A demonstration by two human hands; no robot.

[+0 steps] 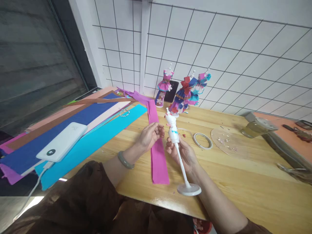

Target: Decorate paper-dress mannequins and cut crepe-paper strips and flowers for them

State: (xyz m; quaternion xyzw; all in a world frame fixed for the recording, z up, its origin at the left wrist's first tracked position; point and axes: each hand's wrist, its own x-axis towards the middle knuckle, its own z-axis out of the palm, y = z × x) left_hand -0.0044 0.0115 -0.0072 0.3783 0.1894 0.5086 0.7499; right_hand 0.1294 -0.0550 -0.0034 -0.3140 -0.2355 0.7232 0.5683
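**Mini mannequin point(173, 134) in the right hand point(184, 156), craft stuff all over the table point(234, 178)**

Got the white mini mannequin gripped right-handed, with fingers wrapped round the bottom of the torso and top of the stem. Leaning, with its top toward the tiled wall point(195, 42) and its round base point(189, 190) toward the near table edge. Can't tell about base on wood or hovering. Showing some blue and red bits.

Holding the left hand point(150, 136) just beside it, over a magenta strip point(160, 165), with fingers loosely curled and only a narrow gap to the thumb. Can't make out anything pinched in there. Wearing a greyish bangle point(125, 160) on that wrist.

Off to the left: fanned paper strips point(80, 117), white power bank point(62, 140) on top, beaded bracelet point(128, 112) on the bright blue strip point(97, 138).

At the back: figures in paper dresses point(165, 85), dark phone point(173, 92) just behind.

Over to the right: tape roll point(206, 148), then a cup point(254, 129) of yellowish liquid.
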